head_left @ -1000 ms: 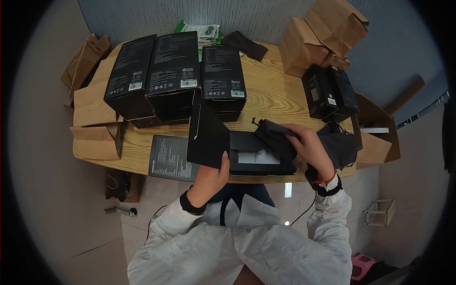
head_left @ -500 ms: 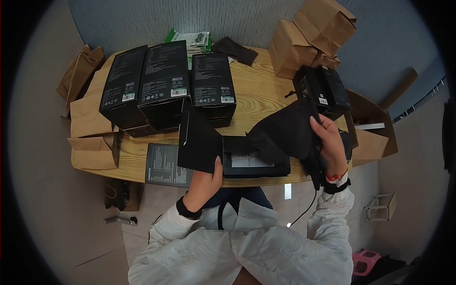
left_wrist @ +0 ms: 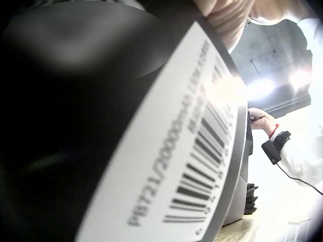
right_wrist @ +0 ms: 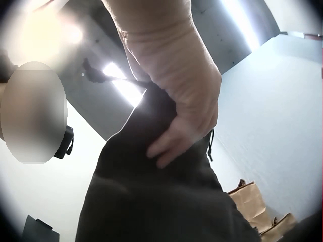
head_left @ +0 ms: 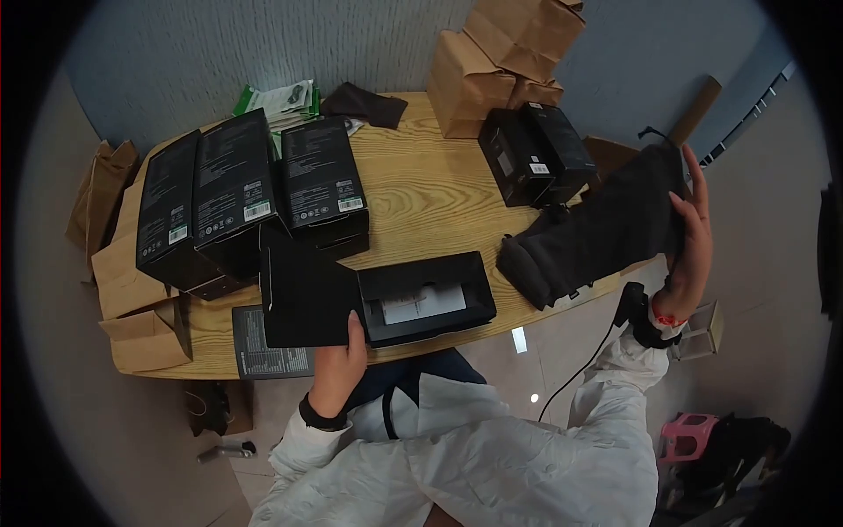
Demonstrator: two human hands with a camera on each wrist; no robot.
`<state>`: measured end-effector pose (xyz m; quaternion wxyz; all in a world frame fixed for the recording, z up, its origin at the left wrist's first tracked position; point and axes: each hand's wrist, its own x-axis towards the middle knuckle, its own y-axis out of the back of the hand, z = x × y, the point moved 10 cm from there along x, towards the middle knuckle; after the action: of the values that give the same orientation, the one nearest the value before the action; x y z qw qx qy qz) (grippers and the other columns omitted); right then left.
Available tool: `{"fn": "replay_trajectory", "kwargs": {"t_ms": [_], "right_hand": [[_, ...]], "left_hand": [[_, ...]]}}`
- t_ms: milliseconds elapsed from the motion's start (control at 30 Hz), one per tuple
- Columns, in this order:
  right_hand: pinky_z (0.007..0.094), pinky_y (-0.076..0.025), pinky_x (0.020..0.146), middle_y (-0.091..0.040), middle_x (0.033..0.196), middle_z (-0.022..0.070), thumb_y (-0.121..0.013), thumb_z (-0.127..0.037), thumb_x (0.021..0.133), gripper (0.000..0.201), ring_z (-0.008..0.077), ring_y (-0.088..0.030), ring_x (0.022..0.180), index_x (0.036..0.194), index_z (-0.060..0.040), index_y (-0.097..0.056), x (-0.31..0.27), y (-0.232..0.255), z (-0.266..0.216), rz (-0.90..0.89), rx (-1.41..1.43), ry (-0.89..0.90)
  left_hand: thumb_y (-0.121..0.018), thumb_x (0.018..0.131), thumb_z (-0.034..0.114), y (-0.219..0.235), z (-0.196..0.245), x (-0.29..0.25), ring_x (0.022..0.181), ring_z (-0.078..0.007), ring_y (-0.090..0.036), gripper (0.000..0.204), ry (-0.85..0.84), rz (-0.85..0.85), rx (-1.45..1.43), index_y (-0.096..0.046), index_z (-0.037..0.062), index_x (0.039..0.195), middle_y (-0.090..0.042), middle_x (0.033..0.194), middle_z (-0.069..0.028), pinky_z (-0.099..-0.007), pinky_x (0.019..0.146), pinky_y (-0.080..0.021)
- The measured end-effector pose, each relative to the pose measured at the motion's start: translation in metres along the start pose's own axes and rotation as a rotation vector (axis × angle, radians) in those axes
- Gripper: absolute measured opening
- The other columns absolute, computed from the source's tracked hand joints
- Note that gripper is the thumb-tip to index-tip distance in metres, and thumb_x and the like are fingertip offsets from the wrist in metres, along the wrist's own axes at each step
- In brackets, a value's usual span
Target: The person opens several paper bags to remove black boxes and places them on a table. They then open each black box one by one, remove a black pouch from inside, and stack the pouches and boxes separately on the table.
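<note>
My left hand (head_left: 340, 367) grips the raised black lid (head_left: 309, 294) of a box by its lower right corner. Joined to that lid, the black box (head_left: 479, 297) lies open at the table's front edge, with a white paper (head_left: 425, 304) inside. In the left wrist view a white barcode label (left_wrist: 166, 151) fills much of the picture. My right hand (head_left: 692, 246) holds a dark drawstring pouch (head_left: 615, 211) by its upper right end, over the table's right side. The right wrist view shows the fingers (right_wrist: 174, 143) pressed against the pouch cloth (right_wrist: 151, 201).
Several black boxes (head_left: 230, 193) stand at the left, beside brown paper bags (head_left: 132, 272). A printed grey box (head_left: 270, 351) lies under the lid. At the back are green-and-white packets (head_left: 283, 101), a dark cloth (head_left: 364, 105), paper bags (head_left: 474, 83) and two black boxes (head_left: 518, 158).
My right hand has carried the pouch right, away from the open box, uncovering its inside. My left hand still holds the lid. The head view has shifted right.
</note>
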<state>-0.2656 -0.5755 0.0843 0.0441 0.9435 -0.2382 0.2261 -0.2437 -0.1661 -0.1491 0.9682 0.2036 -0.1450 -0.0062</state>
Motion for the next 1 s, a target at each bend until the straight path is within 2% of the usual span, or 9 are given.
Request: {"fn": "replay_trajectory", "kwargs": {"t_ms": [167, 233, 500, 567, 600, 667, 767, 867, 1000], "right_hand": [[0.0247, -0.049, 0.091, -0.058, 0.119, 0.0117, -0.051, -0.002, 0.085, 0.056, 0.0149, -0.061, 0.102, 0.14, -0.0002, -0.039, -0.005, 0.044, 0.027, -0.095, -0.013, -0.223], [0.0235, -0.048, 0.09, -0.061, 0.116, 0.0117, -0.052, -0.002, 0.084, 0.061, 0.0139, -0.062, 0.101, 0.142, 0.0004, -0.034, -0.01, 0.018, 0.003, -0.258, -0.152, 0.08], [0.0225, -0.046, 0.086, -0.061, 0.114, 0.0095, -0.053, -0.002, 0.086, 0.059, 0.0117, -0.06, 0.094, 0.142, -0.004, -0.036, 0.014, 0.042, 0.082, -0.41, -0.043, -0.238], [0.0246, -0.046, 0.087, -0.061, 0.114, 0.0109, -0.056, -0.006, 0.088, 0.055, 0.0128, -0.059, 0.097, 0.14, -0.0084, -0.041, 0.017, 0.063, 0.127, -0.425, -0.317, -0.318], [0.0292, -0.044, 0.092, -0.058, 0.12, 0.0132, -0.061, -0.011, 0.088, 0.053, 0.0177, -0.057, 0.105, 0.138, -0.0099, -0.044, 0.016, 0.08, 0.14, -0.286, -0.599, -0.354], [0.0337, -0.041, 0.097, -0.053, 0.127, 0.015, -0.065, -0.014, 0.087, 0.053, 0.0235, -0.053, 0.113, 0.136, -0.0087, -0.046, 0.014, 0.084, 0.13, -0.148, -1.099, 0.196], [0.0379, -0.034, 0.105, -0.046, 0.136, 0.0159, -0.074, -0.018, 0.078, 0.066, 0.0304, -0.043, 0.127, 0.136, -0.006, -0.044, -0.046, -0.026, 0.091, -0.361, -0.681, 0.237], [0.0422, -0.026, 0.11, -0.033, 0.147, 0.0155, -0.084, -0.033, 0.06, 0.097, 0.0342, -0.03, 0.136, 0.141, -0.0075, -0.038, -0.114, -0.118, 0.104, -0.785, -0.612, 0.209], [0.0418, -0.025, 0.111, -0.032, 0.148, 0.0135, -0.081, -0.025, 0.068, 0.085, 0.0344, -0.029, 0.137, 0.141, -0.0085, -0.039, -0.15, -0.158, 0.143, -0.906, -0.491, 0.084]], "left_hand": [[-0.051, 0.092, 0.005, -0.001, 0.002, 0.002, 0.067, -0.0323, -0.054, 0.013, 0.062, -0.028, 0.011, -0.057, -0.0053, 0.089, -0.056, 0.075, -0.0168, -0.0392, 0.062, -0.044], [-0.051, 0.092, 0.006, 0.008, 0.023, 0.003, 0.066, -0.032, -0.054, 0.013, -0.128, 0.103, 0.053, -0.057, -0.005, 0.088, -0.055, 0.074, -0.0164, -0.0394, 0.061, -0.043], [-0.051, 0.092, 0.006, 0.008, 0.02, 0.003, 0.072, -0.0346, -0.057, 0.014, -0.073, 0.061, 0.078, -0.059, -0.0051, 0.094, -0.059, 0.081, -0.0187, -0.0395, 0.065, -0.046], [-0.053, 0.091, 0.005, 0.009, 0.026, 0.001, 0.074, -0.0363, -0.058, 0.013, -0.157, 0.113, 0.077, -0.06, -0.0047, 0.096, -0.06, 0.085, -0.0194, -0.0396, 0.066, -0.046], [-0.053, 0.091, 0.005, 0.011, 0.026, 0.001, 0.074, -0.0363, -0.058, 0.013, -0.146, 0.123, 0.091, -0.06, -0.0047, 0.096, -0.06, 0.085, -0.0194, -0.0396, 0.066, -0.046], [-0.056, 0.088, 0.006, 0.011, 0.029, 0.002, 0.076, -0.0365, -0.057, 0.014, -0.169, 0.127, 0.102, -0.059, -0.0044, 0.097, -0.06, 0.084, -0.0187, -0.0403, 0.069, -0.046], [-0.06, 0.085, 0.007, 0.0, 0.007, 0.001, 0.086, -0.0382, -0.056, 0.022, 0.013, -0.022, 0.01, -0.058, -0.0038, 0.104, -0.058, 0.094, -0.0208, -0.0407, 0.077, -0.046], [-0.063, 0.082, 0.007, 0.002, 0.013, 0.003, 0.096, -0.0398, -0.053, 0.035, -0.095, 0.022, 0.073, -0.054, -0.0029, 0.114, -0.052, 0.109, -0.0227, -0.0418, 0.082, -0.044], [-0.065, 0.079, 0.007, 0.002, 0.025, 0.005, 0.106, -0.0402, -0.048, 0.05, -0.203, -0.035, 0.096, -0.047, -0.0013, 0.125, -0.043, 0.124, -0.0231, -0.0421, 0.087, -0.043]]}}
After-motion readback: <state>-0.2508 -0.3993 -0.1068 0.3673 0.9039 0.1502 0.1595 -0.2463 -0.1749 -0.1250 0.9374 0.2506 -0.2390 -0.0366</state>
